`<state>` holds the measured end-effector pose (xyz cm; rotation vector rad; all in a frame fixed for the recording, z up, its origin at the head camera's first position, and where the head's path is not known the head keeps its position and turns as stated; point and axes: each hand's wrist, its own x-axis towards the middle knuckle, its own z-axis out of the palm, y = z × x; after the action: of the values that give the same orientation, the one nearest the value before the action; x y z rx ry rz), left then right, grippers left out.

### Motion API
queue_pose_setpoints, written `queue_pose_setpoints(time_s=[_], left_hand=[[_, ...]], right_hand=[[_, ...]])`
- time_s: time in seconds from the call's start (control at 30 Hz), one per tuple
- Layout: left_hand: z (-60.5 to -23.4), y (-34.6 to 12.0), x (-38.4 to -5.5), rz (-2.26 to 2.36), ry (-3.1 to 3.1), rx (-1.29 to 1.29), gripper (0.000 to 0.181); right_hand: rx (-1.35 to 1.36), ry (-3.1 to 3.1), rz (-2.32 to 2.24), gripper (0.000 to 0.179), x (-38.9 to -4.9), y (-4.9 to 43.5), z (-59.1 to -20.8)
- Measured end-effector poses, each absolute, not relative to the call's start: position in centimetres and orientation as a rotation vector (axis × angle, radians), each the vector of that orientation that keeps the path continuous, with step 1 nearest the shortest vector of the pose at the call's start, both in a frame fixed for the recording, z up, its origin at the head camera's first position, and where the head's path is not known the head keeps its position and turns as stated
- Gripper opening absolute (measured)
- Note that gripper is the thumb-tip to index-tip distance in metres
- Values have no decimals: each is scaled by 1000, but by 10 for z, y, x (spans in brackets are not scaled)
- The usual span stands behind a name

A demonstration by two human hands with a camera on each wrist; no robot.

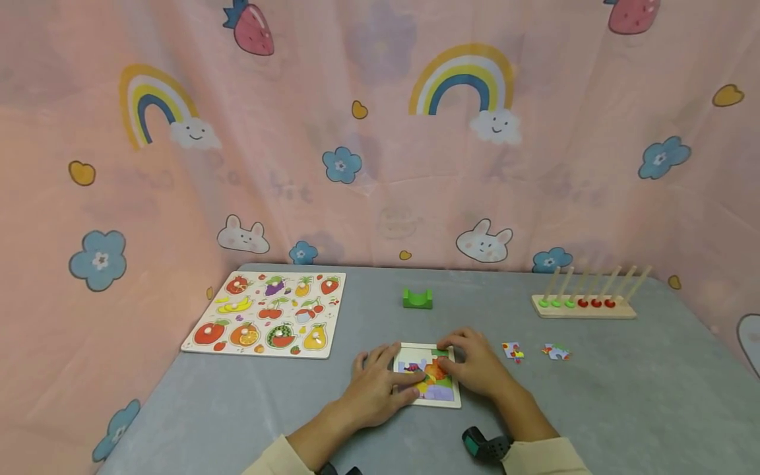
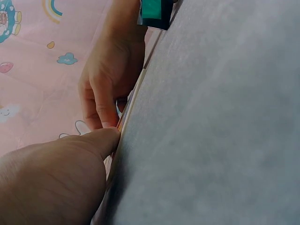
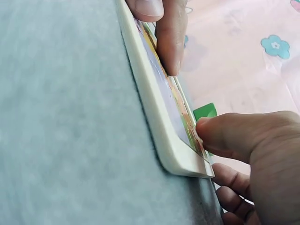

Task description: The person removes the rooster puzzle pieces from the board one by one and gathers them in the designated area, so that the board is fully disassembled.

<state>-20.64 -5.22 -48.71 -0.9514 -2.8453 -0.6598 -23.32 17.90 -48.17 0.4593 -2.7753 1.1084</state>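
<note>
A small jigsaw puzzle tray (image 1: 436,404) with a pale wooden rim lies on the grey table in front of me, partly filled with colourful pieces. Bare cream board shows at its far left. My left hand (image 1: 374,389) rests over the left rim, its index finger stretched across the picture. At the right side, my right hand (image 1: 483,369) holds the tray's edge. Its thumb (image 3: 225,133) presses on the pieces in the right wrist view, while the other fingers curl beside the rim. Two loose jigsaw pieces, one yellow and red (image 1: 513,351) and one bluish (image 1: 557,353), lie to the right.
A fruit peg puzzle board (image 1: 270,323) lies at the back left. Behind the tray stands a green notched block (image 1: 418,299). A wooden peg rack (image 1: 584,308) with green and red beads is at the back right. A pink printed curtain (image 1: 380,198) encloses the table.
</note>
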Motion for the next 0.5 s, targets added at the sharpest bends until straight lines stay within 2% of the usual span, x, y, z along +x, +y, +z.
queue_pose_setpoints(time_s=[0.5], left_hand=[[-486,-52,-205,-663,-2831,-949,31]], right_hand=[[454,-2837,941,8,-232,175,-477]])
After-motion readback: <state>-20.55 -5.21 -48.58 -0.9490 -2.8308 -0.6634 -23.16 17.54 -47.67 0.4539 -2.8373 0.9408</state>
